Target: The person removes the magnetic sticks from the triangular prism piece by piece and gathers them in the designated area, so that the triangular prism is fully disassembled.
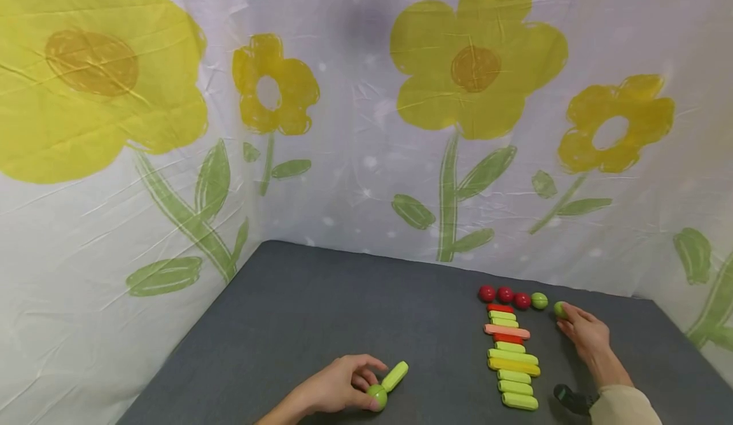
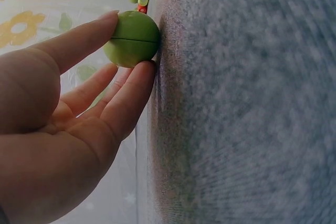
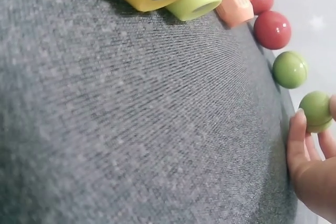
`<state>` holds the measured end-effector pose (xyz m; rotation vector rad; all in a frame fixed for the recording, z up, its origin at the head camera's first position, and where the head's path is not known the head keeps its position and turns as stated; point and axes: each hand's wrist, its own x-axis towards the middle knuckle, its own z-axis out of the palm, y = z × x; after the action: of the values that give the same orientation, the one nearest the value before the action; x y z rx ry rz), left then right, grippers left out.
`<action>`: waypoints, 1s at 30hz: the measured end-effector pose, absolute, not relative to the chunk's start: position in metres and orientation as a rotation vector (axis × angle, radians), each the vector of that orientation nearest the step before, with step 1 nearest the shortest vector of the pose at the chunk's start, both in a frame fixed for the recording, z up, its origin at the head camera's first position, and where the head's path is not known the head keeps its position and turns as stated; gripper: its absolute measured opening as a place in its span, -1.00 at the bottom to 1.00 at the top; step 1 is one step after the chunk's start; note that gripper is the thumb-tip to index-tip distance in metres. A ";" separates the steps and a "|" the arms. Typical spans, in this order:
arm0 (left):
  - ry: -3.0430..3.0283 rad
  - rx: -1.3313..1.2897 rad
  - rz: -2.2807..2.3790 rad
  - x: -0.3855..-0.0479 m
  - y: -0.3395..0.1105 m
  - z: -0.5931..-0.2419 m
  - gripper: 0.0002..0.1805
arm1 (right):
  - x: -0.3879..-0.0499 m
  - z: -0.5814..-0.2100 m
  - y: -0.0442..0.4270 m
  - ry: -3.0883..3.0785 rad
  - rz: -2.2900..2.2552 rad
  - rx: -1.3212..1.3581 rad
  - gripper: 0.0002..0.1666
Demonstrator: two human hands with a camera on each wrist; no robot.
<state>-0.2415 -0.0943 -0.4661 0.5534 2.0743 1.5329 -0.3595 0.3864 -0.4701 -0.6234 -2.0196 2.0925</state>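
Note:
Near the table's front my left hand (image 1: 343, 383) pinches a green ball (image 1: 376, 397) between thumb and fingers. In the left wrist view that green ball (image 2: 132, 39) shows a dark seam round its middle. A light-green rod (image 1: 395, 376) lies right beside it, its near end close to the ball. At the far right my right hand (image 1: 586, 333) holds another green ball (image 1: 559, 310) by its fingertips. The right wrist view has this ball (image 3: 316, 110) just past a separate green ball (image 3: 290, 70), with a gap between the two.
Three red balls (image 1: 504, 294) and a green ball (image 1: 539, 301) form a row at the back right. Below them a column of red, yellow, pink and light-green rods (image 1: 513, 366) runs toward the front. A flowered cloth (image 1: 355, 177) hangs behind the dark table (image 1: 321, 310).

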 end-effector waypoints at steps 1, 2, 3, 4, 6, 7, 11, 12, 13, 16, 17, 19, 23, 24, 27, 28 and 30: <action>2.077 0.554 1.529 -0.242 -0.095 -0.466 -0.48 | -0.360 -0.470 0.386 -2.019 2.080 -0.629 -0.17; 2.078 0.551 1.530 -0.242 -0.095 -0.466 -0.48 | -0.361 -0.470 0.385 -2.023 2.066 -0.634 -0.17; 2.081 0.548 1.530 -0.241 -0.095 -0.465 -0.48 | -0.362 -0.470 0.384 -2.033 2.046 -0.639 -0.17; 2.082 0.546 1.533 -0.241 -0.095 -0.465 -0.49 | -0.362 -0.470 0.383 -2.047 2.025 -0.645 -0.17; 2.076 0.528 1.561 -0.240 -0.094 -0.464 -0.49 | -0.364 -0.469 0.381 -2.085 1.975 -0.657 -0.17; 2.077 0.526 1.565 -0.239 -0.094 -0.464 -0.49 | -0.364 -0.469 0.379 -2.111 1.946 -0.667 -0.18; 2.084 0.524 1.568 -0.238 -0.092 -0.463 -0.49 | -0.367 -0.467 0.377 -2.176 1.851 -0.718 -0.22; 2.087 0.525 1.565 -0.237 -0.092 -0.464 -0.49 | -0.368 -0.466 0.377 -2.182 1.835 -0.733 -0.23; 2.087 0.523 1.564 -0.237 -0.092 -0.464 -0.50 | -0.368 -0.466 0.376 -2.189 1.819 -0.750 -0.24; 2.084 0.520 1.560 -0.238 -0.092 -0.464 -0.50 | -0.369 -0.465 0.375 -2.174 1.798 -0.804 -0.26; 2.083 0.519 1.557 -0.238 -0.092 -0.464 -0.50 | -0.369 -0.465 0.375 -2.171 1.794 -0.816 -0.27; 2.077 0.514 1.556 -0.238 -0.092 -0.464 -0.51 | -0.370 -0.464 0.373 -2.169 1.786 -0.830 -0.26; 2.076 0.512 1.552 -0.238 -0.092 -0.465 -0.50 | -0.372 -0.464 0.372 -2.159 1.776 -0.843 -0.27; 2.077 0.513 1.552 -0.238 -0.091 -0.465 -0.50 | -0.372 -0.464 0.373 -2.160 1.776 -0.840 -0.27; 2.082 0.519 1.555 -0.238 -0.091 -0.467 -0.50 | -0.373 -0.466 0.374 -2.187 1.751 -0.845 -0.28; 2.083 0.521 1.555 -0.238 -0.091 -0.467 -0.50 | -0.373 -0.466 0.375 -2.197 1.744 -0.844 -0.28; 2.084 0.527 1.558 -0.239 -0.091 -0.466 -0.50 | -0.373 -0.466 0.376 -2.210 1.734 -0.833 -0.26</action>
<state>-0.2386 -0.0909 -0.4665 0.5267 2.0845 1.5577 -0.3733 0.3758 -0.4662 -0.8335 -2.2104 1.7342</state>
